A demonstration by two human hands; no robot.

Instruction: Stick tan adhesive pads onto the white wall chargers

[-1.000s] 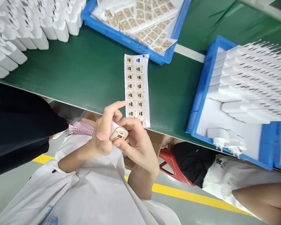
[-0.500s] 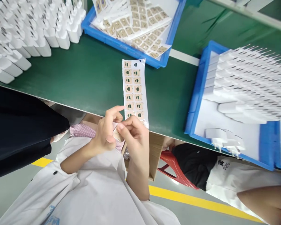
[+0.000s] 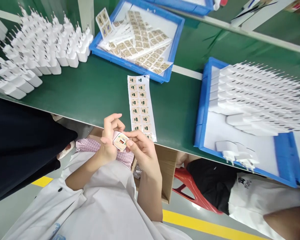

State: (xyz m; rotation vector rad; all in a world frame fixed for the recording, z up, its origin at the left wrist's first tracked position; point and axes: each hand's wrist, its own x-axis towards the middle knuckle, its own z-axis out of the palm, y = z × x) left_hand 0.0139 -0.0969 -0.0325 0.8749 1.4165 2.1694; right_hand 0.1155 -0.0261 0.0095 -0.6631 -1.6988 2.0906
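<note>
Left hand (image 3: 108,142) curled around round-cornered white plastic charger (image 3: 120,140), beige-faced | right hand (image 3: 143,150) nearly closed, pinching its edge | rear hidden in grip; face print too small

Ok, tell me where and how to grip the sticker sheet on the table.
Pinch the sticker sheet by its white right margin, probably best coming from the person's right: the stickers sit close to its left edge, while this side has a bare strip.
</note>
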